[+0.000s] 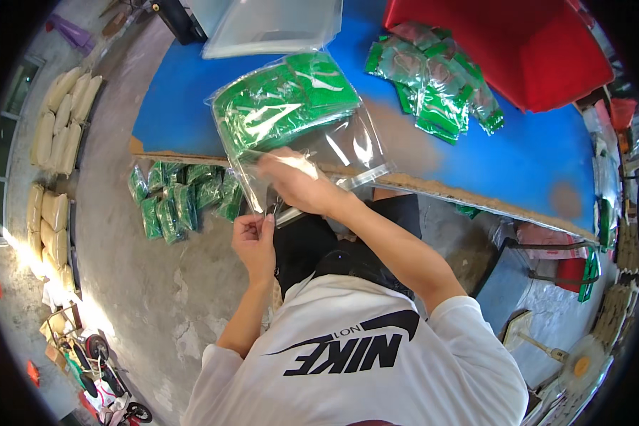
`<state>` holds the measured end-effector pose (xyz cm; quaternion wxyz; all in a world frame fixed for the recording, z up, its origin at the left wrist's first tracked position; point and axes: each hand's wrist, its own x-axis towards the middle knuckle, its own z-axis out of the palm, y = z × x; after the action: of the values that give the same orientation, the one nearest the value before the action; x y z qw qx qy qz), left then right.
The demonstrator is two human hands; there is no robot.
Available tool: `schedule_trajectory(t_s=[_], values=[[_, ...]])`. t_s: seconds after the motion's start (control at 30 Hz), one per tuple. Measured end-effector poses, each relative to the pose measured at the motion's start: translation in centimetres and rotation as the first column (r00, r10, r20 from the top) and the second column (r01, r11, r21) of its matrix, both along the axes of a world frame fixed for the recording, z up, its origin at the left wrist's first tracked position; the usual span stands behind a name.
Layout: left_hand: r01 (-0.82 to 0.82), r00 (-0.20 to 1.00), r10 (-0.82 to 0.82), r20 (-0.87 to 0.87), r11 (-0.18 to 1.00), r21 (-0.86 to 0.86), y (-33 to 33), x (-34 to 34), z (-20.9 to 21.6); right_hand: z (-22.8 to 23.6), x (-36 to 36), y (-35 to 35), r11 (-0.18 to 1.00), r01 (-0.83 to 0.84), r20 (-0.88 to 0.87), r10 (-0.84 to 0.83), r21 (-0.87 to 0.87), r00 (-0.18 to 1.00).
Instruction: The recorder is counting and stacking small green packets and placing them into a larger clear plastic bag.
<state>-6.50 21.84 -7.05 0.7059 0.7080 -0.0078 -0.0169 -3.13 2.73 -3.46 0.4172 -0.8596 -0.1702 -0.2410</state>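
A large clear plastic bag lies across the front edge of the blue table, its far part filled with green packets. Its near end hangs over the edge towards me and ends in a pale strip. My left hand pinches the near left corner of this bag between thumb and fingers. Over the bag's near part, my right hand is curled with its fingers together at the plastic, just short of the packets. Glare and blur partly hide those fingertips, and whether they are inside the bag I cannot tell.
Loose green-and-clear packets are heaped on the blue table, beside a red container. Clear plastic sheets or bags lie at the far edge. Filled green bags sit on the floor to the left. A fan stands lower right.
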Motion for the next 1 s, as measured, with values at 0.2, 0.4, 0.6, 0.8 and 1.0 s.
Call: schedule_trajectory(t_s=[0.2, 0.4, 0.6, 0.8, 1.0], values=[[0.028, 0.999, -0.029, -0.019, 0.998, -0.055, -0.6, 0.0, 0.9, -0.2, -1.5, -5.7, 0.84, 0.48, -0.059, -0.482, 0.253, 0.874], [0.044, 0.998, -0.043, -0.049, 0.999, 0.019, -0.3, -0.5, 1.2, 0.7, 0.4, -4.0, 0.936, 0.258, -0.051, -0.254, 0.238, 0.966], [0.05, 0.988, -0.064, -0.141, 0.994, -0.097, -0.6, -0.3, 1.4, 0.4, -0.2, -1.4, 0.975, 0.172, -0.133, -0.154, 0.142, 0.979], [-0.022, 0.978, -0.021, -0.208, 0.98, -0.2, 0.2, -1.1, 2.0, 3.3, -3.7, 0.3, 0.959, -0.162, -0.459, 0.254, 0.231, 0.851], [0.028, 0.981, -0.047, -0.19, 0.994, -0.101, 0.8, -1.0, 1.4, 1.4, -3.6, 1.0, 0.976, -0.201, -0.379, 0.216, 0.077, 0.9]])
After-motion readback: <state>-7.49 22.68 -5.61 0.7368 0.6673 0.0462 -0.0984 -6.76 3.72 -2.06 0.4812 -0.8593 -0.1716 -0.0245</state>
